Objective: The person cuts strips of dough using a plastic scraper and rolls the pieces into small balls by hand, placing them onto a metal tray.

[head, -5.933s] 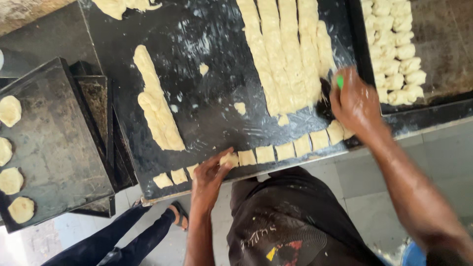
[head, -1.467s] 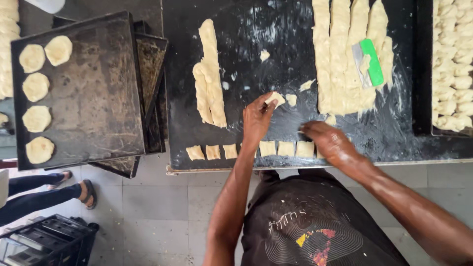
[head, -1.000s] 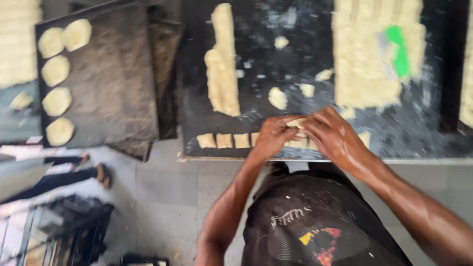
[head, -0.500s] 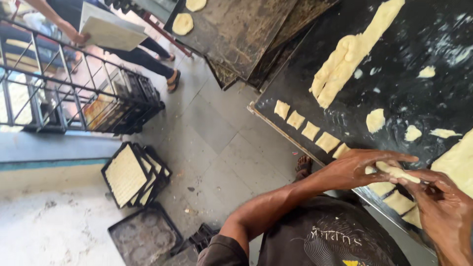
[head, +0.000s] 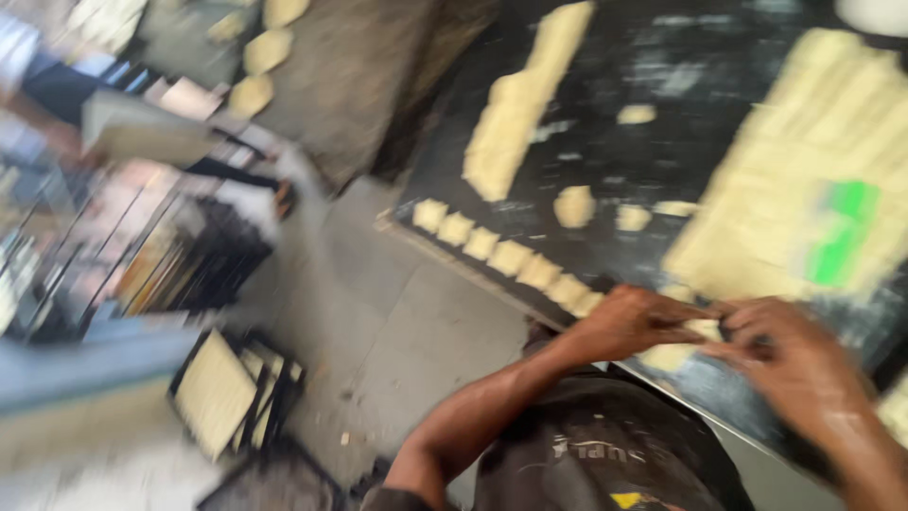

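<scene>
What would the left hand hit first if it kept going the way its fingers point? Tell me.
Probably the right hand: the left hand points at it across a dough piece pinched between them; blur hides depth.

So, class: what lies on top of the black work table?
On the black work table lie a row of cut dough squares, a long dough strip and a dough sheet bearing a green scraper. Both hands cover the piece between them.
</scene>
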